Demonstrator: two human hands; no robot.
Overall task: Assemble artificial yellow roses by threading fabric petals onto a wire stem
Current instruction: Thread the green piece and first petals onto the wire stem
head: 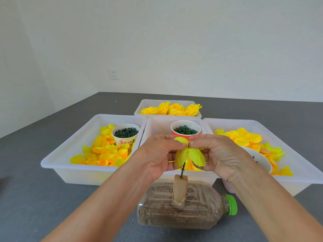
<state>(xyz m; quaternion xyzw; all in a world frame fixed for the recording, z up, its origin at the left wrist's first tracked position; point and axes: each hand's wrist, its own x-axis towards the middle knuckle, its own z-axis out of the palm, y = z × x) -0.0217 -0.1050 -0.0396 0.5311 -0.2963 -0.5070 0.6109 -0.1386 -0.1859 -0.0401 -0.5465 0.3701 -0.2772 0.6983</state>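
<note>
A green wire stem [182, 169] stands upright in a wooden block [180, 189] fixed on a sand-filled plastic bottle [183, 210] lying on its side. Yellow-green fabric petals [189, 157] hang on the stem's top. My left hand [160, 154] and my right hand [218, 152] meet above the stem, and the fingertips of both pinch the petal piece at its centre, one from each side. Finished yellow roses [172, 109] fill the far tray.
White trays hold loose yellow petals at left [103, 154] and right [253, 142]. A white paper cup [125, 134] and a red cup [185, 130] contain dark green parts. Another white cup [260, 161] sits behind my right wrist. The grey table [43, 198] extends all around.
</note>
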